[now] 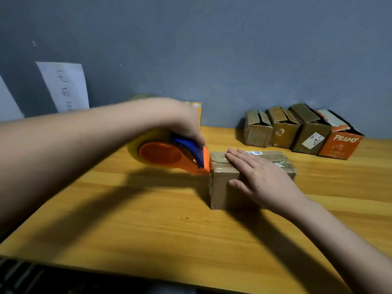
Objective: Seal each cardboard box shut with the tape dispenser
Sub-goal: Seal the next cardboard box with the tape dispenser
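Nearest me is the near edge of the table [148,240], bare wood with my two forearms reaching over it. My right hand [261,177] lies spread flat on top of the cardboard box [224,187], fingers straight across the lid and thumb down the near face; I judge that it pins the flaps shut and keeps the box from sliding while tape goes on. The box sits about mid-table, a little toward the right edge. My left hand [180,122] is curled round the tape dispenser [167,154], gripping its blue handle from above, with the orange nose touching or just beside the box's left end, near its top edge. That reads to me as the point where a strip starts or is being cut, though the motion blur leaves me unable to tell which. Along the far edge toward the right corner stands a row of four boxes [301,132], flaps loose, apparently not yet sealed. A paper sheet [63,85] hangs on the wall at the far left.
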